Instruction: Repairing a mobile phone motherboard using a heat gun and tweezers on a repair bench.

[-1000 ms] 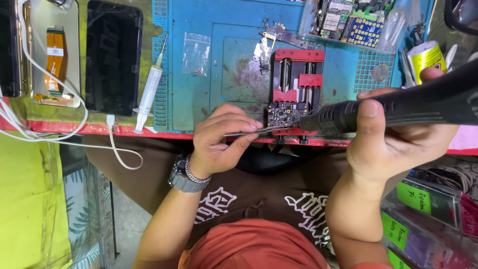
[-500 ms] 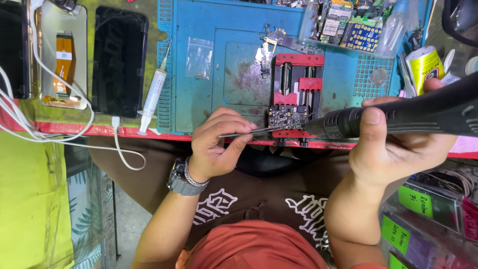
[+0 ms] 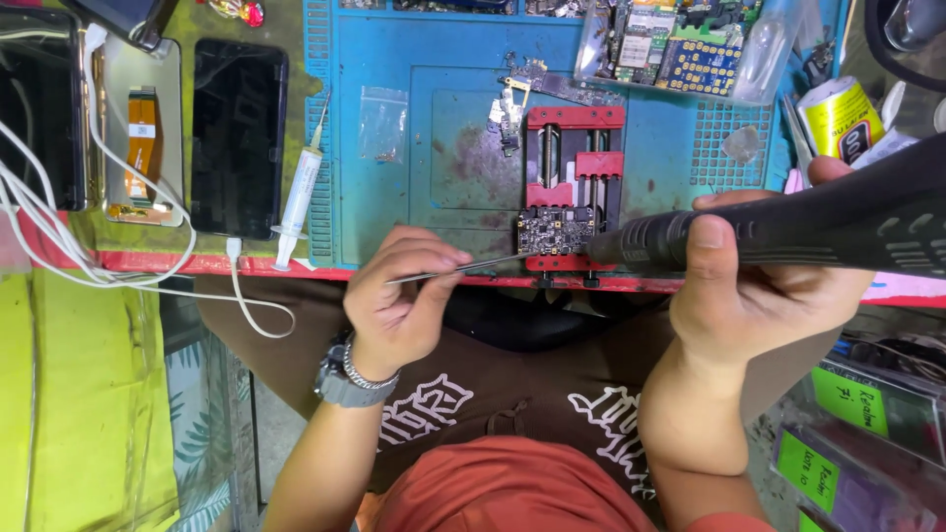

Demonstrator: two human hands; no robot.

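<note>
I observe the small circuit board (image 3: 555, 233) clamped in the red holder (image 3: 574, 187) at the near edge of the blue mat (image 3: 414, 138), between my two hands. My left hand (image 3: 399, 300), just left of it, pinches thin tweezers (image 3: 463, 268) whose tips reach the board's edge. My right hand (image 3: 759, 286) grips a thick black hot-air handle (image 3: 788, 225), nozzle just beside the board. A syringe (image 3: 299, 192) lies farther left.

Red-edged bench (image 3: 148, 262): blue mat (image 3: 394, 217) (stained), phones (image 3: 238, 138), syringe (image 3: 299, 192).
</note>
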